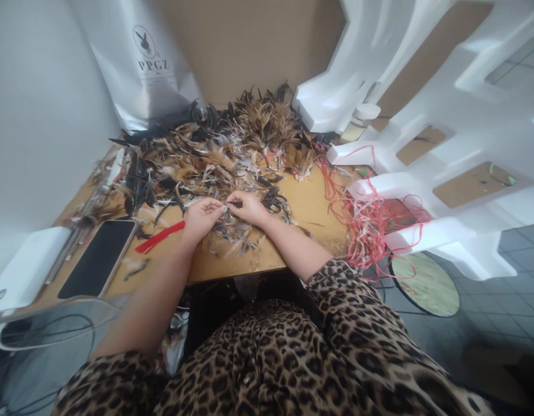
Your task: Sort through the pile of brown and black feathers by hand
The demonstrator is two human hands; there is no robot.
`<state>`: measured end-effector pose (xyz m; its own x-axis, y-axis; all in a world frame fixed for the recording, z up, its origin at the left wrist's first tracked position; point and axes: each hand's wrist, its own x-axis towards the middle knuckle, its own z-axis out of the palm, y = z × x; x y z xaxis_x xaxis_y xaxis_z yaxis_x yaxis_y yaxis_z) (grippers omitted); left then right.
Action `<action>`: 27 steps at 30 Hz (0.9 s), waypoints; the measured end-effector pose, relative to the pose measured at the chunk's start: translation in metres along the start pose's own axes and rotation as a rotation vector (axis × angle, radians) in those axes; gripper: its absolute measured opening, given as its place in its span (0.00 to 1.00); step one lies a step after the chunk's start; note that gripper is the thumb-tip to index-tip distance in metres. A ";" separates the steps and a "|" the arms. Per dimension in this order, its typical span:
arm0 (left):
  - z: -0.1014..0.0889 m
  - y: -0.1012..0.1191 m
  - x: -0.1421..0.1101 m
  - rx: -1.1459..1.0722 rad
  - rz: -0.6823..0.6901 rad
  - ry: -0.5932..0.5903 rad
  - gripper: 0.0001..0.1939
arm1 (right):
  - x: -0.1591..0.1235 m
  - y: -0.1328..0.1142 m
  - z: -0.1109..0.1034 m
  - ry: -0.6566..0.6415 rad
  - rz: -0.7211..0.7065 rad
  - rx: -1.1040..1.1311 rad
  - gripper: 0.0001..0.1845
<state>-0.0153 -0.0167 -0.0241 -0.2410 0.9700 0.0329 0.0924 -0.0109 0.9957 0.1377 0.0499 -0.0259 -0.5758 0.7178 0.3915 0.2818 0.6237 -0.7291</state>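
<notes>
My left hand [202, 218] and my right hand [249, 209] meet over the near side of the table, fingertips almost touching. Both are closed in a pinch on a small feather [224, 210], pale at its base; most of it is hidden by the fingers. Just beyond them spreads a big heap of brown, tan and black feathers [197, 156]. Loose grey feather scraps [241, 242] lie below my hands. A red ribbon strip [160, 237] rests beside my left wrist.
On the left of the yellow table [307, 199] lie a phone [97, 257] and a white power bank [30, 266]. Tangled pink string [366, 231] hangs over the right edge, by white foam pieces [455, 240] and a jar [359, 122]. A silver bag [149, 92] stands behind.
</notes>
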 end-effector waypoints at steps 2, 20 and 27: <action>0.000 0.002 0.000 -0.002 -0.016 0.001 0.15 | 0.000 -0.001 -0.001 -0.006 0.004 -0.006 0.09; -0.001 0.005 0.000 0.047 -0.084 -0.027 0.15 | -0.002 -0.006 -0.004 0.014 -0.107 -0.053 0.08; -0.003 0.006 0.001 0.051 -0.110 -0.067 0.18 | -0.001 -0.002 0.001 0.011 0.101 0.098 0.07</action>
<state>-0.0181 -0.0164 -0.0173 -0.1875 0.9787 -0.0835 0.1188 0.1070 0.9871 0.1369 0.0479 -0.0255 -0.5397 0.7790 0.3193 0.2610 0.5154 -0.8162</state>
